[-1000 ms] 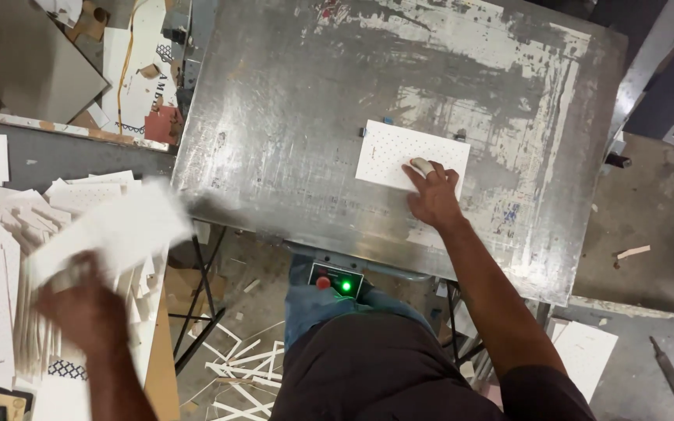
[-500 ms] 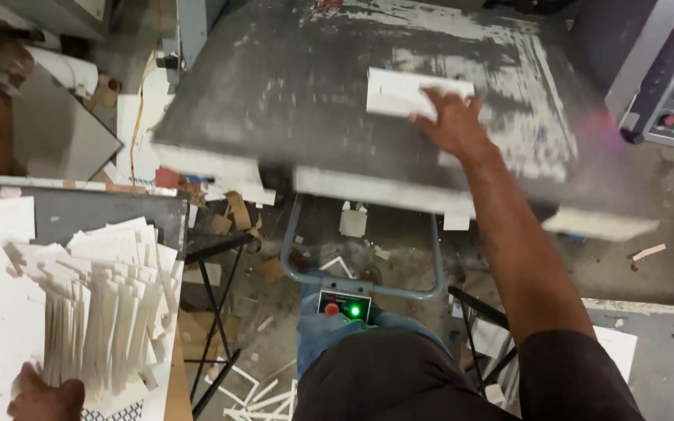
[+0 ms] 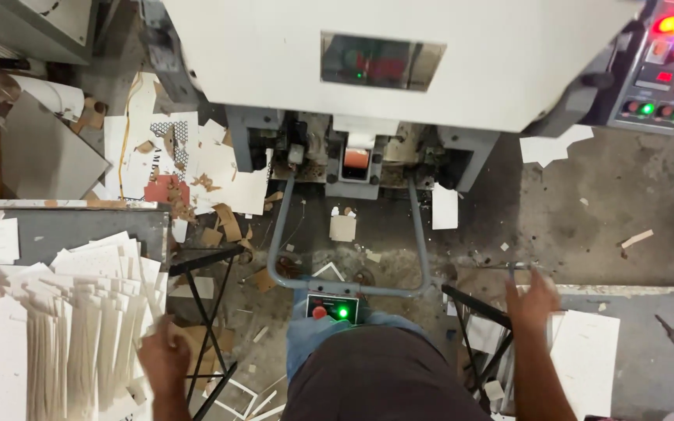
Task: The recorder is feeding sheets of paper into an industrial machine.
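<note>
My left hand (image 3: 161, 355) is at the lower left with its fingers curled against the right edge of a pile of white die-cut cards (image 3: 79, 343). Whether it grips a card is unclear. At the lower right, my right hand (image 3: 532, 300) is spread with fingers apart over the near edge of a stack of plain white sheets (image 3: 587, 351). It holds nothing. In front of me the press platen (image 3: 399, 54) is swung up and closed, showing its pale back face, so the sheet inside is hidden.
A grey guard bar (image 3: 349, 290) and a small box with a red button and green light (image 3: 333, 309) sit just before my lap. A control panel with coloured lights (image 3: 665, 70) is at the top right. Paper scraps (image 3: 196, 171) litter the floor. A grey table (image 3: 64, 222) bears the card pile.
The platen has tilted up and shut. My right hand left the sheet on it and dropped to the right-hand stack. My left hand shifted to the right edge of the card pile.
</note>
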